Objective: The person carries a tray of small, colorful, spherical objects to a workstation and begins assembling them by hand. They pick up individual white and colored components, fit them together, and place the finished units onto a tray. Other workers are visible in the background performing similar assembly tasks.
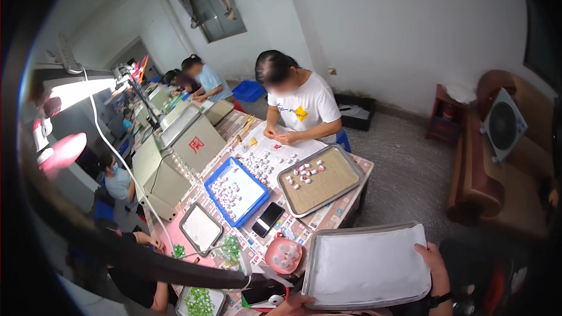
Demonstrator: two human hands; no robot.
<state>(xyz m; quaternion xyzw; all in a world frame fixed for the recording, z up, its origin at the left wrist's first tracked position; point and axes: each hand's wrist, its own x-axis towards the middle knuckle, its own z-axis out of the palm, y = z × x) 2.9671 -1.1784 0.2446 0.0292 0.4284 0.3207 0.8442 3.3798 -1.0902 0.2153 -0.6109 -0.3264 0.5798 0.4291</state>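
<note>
A shallow grey metal tray (pixel 367 229) lined with a white sheet (pixel 366 266) is held between my hands at the table's near right corner. My right hand (pixel 432 257) grips its right edge, thumb over the sheet and a dark band on the wrist. Low at the tray's left corner, my left hand (pixel 291 305) is closed on the rim, its fingers partly hidden. Nothing lies on the sheet. Just left of the tray, a pink bowl (pixel 271 262) holds several small white pieces.
On the patterned table stand a blue tray (pixel 213 192) of small white-and-red pieces, a brown-lined tray (pixel 316 199), a phone (pixel 268 220) and a small white-lined tray (pixel 202 227). A co-worker (pixel 301 108) sits across. A lamp arm (pixel 146 263) crosses the lower left; a sofa (pixel 477 181) stands right.
</note>
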